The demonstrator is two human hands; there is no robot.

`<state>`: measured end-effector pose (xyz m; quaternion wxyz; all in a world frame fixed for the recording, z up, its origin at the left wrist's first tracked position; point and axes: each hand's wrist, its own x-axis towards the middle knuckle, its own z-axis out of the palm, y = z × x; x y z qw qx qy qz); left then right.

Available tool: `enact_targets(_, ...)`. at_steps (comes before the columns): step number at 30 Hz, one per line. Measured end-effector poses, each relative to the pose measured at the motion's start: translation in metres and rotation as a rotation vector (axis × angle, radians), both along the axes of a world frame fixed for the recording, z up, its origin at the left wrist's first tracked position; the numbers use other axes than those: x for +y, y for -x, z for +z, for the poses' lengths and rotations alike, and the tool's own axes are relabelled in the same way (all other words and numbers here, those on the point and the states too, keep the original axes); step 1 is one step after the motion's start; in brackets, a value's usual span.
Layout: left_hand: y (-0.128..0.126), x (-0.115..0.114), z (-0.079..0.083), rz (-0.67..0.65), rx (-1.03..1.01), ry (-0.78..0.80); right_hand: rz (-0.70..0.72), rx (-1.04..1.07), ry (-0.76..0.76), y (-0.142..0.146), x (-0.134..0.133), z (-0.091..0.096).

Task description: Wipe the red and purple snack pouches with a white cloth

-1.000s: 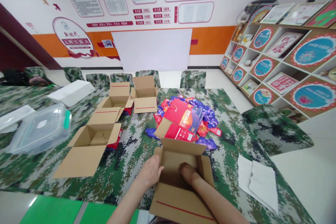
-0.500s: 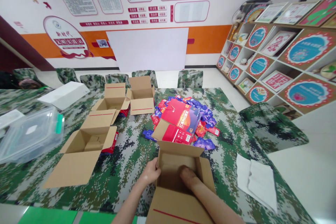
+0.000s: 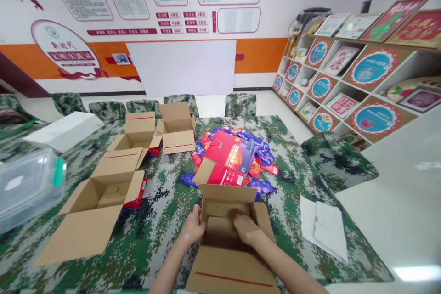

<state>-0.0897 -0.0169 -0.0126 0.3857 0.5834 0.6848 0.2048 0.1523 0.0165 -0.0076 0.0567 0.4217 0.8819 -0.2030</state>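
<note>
An open brown cardboard box (image 3: 229, 264) is right in front of me, its flaps folded outward. My left hand (image 3: 193, 228) grips the box's left side, thumb at the rim and fingers partly hidden by the wall. Inside the box is my right hand (image 3: 246, 228), with curled fingers by the inner wall; shadow hides the fingertips and anything they may hold. A flattened-looking red and purple printed carton (image 3: 229, 154) lies just beyond the box, on a heap of small red and purple packets (image 3: 263, 151).
More open cardboard boxes stand at left (image 3: 82, 225) and farther back (image 3: 177, 140), with red packs beside them. A clear plastic bin (image 3: 27, 183) and white box (image 3: 64, 131) lie far left. White paper sheets (image 3: 324, 225) are at right, near the camouflage-covered table's edge.
My right hand has shifted slightly inside the box, and more of its back and fingers shows. My left hand stays at the box's left side. The whole view has turned slightly right.
</note>
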Motion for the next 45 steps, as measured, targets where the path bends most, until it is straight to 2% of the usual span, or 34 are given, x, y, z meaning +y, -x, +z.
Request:
enact_targets(2,-0.001,0.0,0.007,-0.018,0.01,0.021,-0.023,-0.021,-0.054,-0.013,0.001,0.017)
enact_targets(5,-0.002,0.001,0.013,-0.057,-0.024,0.015,-0.174,0.014,-0.19,-0.038,0.002,0.039)
enact_targets(7,-0.003,0.0,0.012,-0.077,-0.032,-0.009,-0.305,0.027,-0.244,-0.057,0.001,0.047)
enact_targets(9,-0.003,0.0,0.008,-0.097,-0.016,-0.019,-0.403,-0.026,-0.235,-0.072,-0.001,0.049)
enact_targets(12,-0.003,0.0,0.001,-0.113,0.021,-0.004,-0.492,-0.12,-0.17,-0.082,-0.002,0.042)
enact_targets(17,-0.004,0.002,0.0,-0.13,0.025,-0.01,-0.566,-0.1,-0.056,-0.069,0.009,0.02)
enact_targets(23,-0.004,0.001,0.004,-0.138,0.018,0.022,-0.525,0.101,0.079,-0.068,0.02,-0.004)
enact_targets(30,-0.002,-0.004,-0.006,-0.179,0.057,0.028,-0.52,0.176,0.081,-0.072,0.018,-0.011)
enact_targets(32,-0.001,-0.003,-0.011,-0.202,0.081,0.004,-0.527,0.16,0.052,-0.073,0.017,-0.005)
enact_targets(34,0.0,-0.001,-0.016,-0.206,0.098,-0.02,-0.522,0.091,0.002,-0.074,0.016,0.008)
enact_targets(38,0.001,0.002,-0.022,-0.181,0.077,-0.056,-0.459,-0.093,-0.139,-0.066,0.01,0.055)
enact_targets(41,0.001,0.003,-0.023,-0.157,0.042,-0.06,-0.286,0.025,-0.244,-0.043,0.0,0.086)
enact_targets(43,0.002,0.004,-0.023,-0.139,0.052,-0.035,-0.171,0.146,-0.33,-0.023,-0.004,0.094)
enact_targets(45,0.002,0.004,-0.022,-0.146,0.078,-0.017,-0.116,0.178,-0.408,-0.004,-0.002,0.089)
